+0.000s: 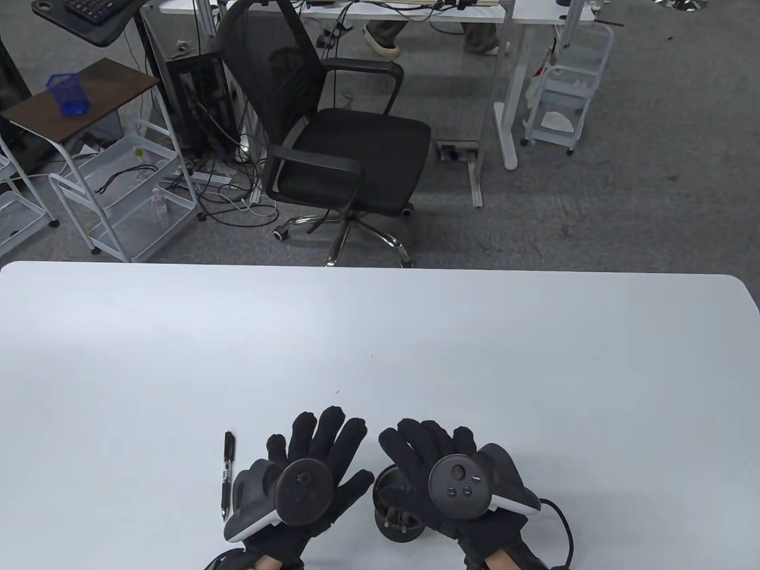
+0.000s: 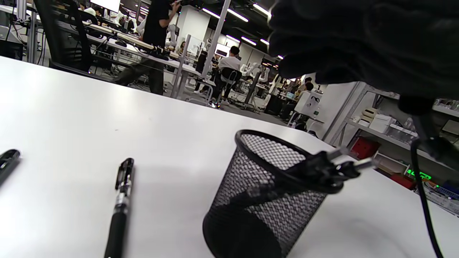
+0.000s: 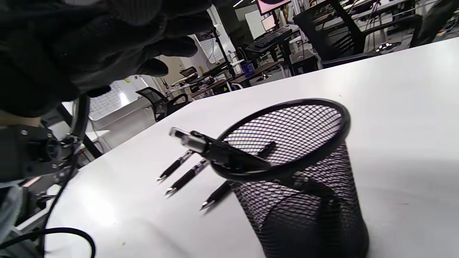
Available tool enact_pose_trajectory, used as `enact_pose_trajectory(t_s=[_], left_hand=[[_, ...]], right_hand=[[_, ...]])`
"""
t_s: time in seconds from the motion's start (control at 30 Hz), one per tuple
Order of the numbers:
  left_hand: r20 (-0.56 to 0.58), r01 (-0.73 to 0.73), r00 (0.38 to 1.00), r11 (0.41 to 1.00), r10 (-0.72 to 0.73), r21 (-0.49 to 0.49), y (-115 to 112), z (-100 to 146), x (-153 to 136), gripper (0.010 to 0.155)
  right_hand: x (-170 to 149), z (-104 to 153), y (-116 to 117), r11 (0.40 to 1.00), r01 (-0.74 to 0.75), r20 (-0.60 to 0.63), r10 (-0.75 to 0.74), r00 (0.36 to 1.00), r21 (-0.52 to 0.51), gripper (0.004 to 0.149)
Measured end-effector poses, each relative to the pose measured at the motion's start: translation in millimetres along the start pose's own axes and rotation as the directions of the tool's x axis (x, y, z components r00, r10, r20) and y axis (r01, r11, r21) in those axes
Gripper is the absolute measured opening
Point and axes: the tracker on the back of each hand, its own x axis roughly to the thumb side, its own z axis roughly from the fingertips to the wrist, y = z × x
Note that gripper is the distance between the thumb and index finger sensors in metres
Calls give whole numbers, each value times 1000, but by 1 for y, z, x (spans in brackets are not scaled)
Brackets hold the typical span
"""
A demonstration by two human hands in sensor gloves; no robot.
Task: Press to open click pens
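Three black click pens lie side by side on the white table in the right wrist view [image 3: 187, 177]. In the table view only one pen [image 1: 227, 475] shows, left of my left hand [image 1: 320, 433]; the others are hidden under that hand. A black mesh pen cup [image 1: 395, 510] stands partly under my right hand [image 1: 424, 436]. Pens lean on its rim [image 3: 215, 147], also seen in the left wrist view [image 2: 333, 165]. Both hands are palm down with fingers spread and hold nothing.
The white table [image 1: 380, 344] stretches far ahead of the hands. A cable [image 1: 564, 525] trails from my right wrist near the front edge. A black office chair [image 1: 338, 136] stands beyond the far edge of the table.
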Motion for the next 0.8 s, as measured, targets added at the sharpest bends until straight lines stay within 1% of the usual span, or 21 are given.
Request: enact_pose_trajectory(t_s=[0.13, 0.2, 0.33, 0.43, 0.53, 0.63, 0.8], left_hand=[[4, -20, 1000, 1000, 20, 11, 4, 2, -2, 68], [4, -22, 1000, 1000, 22, 13, 5, 3, -3, 68], [6, -32, 999, 999, 32, 9, 6, 2, -4, 69], [6, -31, 1000, 999, 31, 9, 6, 2, -4, 69], [8, -34, 999, 999, 34, 5, 6, 2, -4, 69], [8, -35, 999, 999, 35, 3, 6, 2, -3, 69], [6, -34, 999, 999, 34, 3, 6, 2, -3, 69]], right_hand=[[2, 3, 1, 999, 40, 56, -42, 998, 29, 80], [1, 6, 4, 999, 29, 75, -31, 997, 32, 80], [-10, 17, 13, 1000, 0, 94, 1, 996, -8, 82], [-20, 25, 25, 999, -33, 96, 35, 995, -28, 83], [-25, 30, 36, 995, -68, 89, 74, 993, -74, 80], [-26, 32, 45, 991, -71, 104, 83, 991, -115, 75], [-26, 32, 51, 981, -99, 109, 118, 987, -167, 65]])
